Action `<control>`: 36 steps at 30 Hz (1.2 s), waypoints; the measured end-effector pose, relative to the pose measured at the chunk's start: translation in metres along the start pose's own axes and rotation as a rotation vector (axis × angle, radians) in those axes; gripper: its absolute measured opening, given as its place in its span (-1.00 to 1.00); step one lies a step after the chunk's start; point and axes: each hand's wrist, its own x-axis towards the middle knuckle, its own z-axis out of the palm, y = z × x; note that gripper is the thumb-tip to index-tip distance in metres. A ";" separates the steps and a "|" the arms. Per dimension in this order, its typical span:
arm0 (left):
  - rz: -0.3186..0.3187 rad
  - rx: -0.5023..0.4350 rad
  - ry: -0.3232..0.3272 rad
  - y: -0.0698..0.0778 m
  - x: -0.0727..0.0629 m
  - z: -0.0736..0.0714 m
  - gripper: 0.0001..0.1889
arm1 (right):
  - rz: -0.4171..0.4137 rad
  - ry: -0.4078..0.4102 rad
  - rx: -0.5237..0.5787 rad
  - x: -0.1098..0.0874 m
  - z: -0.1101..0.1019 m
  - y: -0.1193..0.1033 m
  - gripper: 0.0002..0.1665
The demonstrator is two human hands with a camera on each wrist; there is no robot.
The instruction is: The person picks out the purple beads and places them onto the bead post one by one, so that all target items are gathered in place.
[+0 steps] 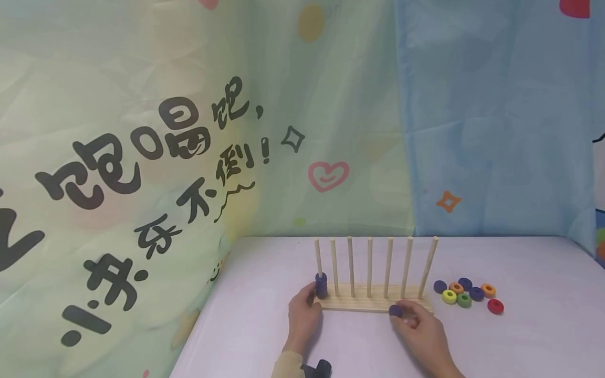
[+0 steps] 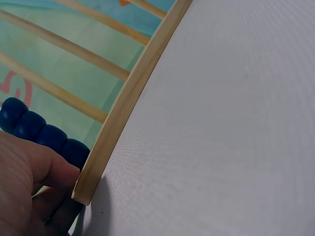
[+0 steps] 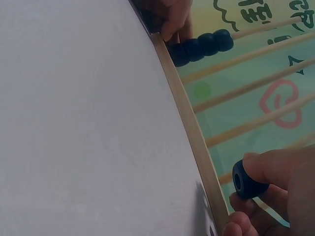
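1. Pinching a blue bead [image 3: 247, 182] in the right hand [image 1: 420, 328], held between thumb and fingertips. Turned so as to show the hole in the right wrist view.
2. Off every peg, just at the front edge of the board [image 1: 347, 303], toward its right end in the head view. Hard to tell contact with that edge from a narrow gap.
3. Beyond the grip and stretching away to its left: pale wooden board, bearing a single row of seven pegs [image 1: 370, 268], all standing upright.
4. Well to the left of the grip, at the opposite end of the board: holding that end with the left hand [image 1: 304, 315], fingers bent around the corner.
5. Just beside those left fingers, on the outermost left peg: stack [image 1: 321, 287] of four blue beads, threaded down to the wood. On the other six pegs, bare wood all the way up.
6. Right of the grip and slightly farther off, loose in a cluster: three blue rings [image 1: 476, 293], two orange rings [image 1: 488, 290], one yellow ring [image 1: 449, 297], one green ring [image 1: 464, 300] and, outermost, one red ring [image 1: 495, 306].
7. Below the grip: pale table [image 1: 534, 341].
8. Behind everything, past the grip: green and blue cloth [image 1: 359, 105], printed with dark writing, a pink heart and an orange star.
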 end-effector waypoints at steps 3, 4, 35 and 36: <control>0.006 0.003 0.002 0.000 0.000 0.000 -0.43 | -0.014 0.006 0.008 -0.002 0.002 -0.002 -0.55; 0.003 0.003 0.001 0.000 0.000 0.000 -0.43 | -0.015 0.003 0.016 -0.002 0.003 -0.003 -0.55; 0.007 -0.010 0.000 0.000 0.001 0.001 -0.45 | 0.010 -0.100 0.008 -0.016 0.022 -0.024 -0.58; 0.003 -0.016 -0.002 0.000 0.001 0.000 -0.45 | 0.015 -0.108 0.009 -0.016 0.022 -0.024 -0.58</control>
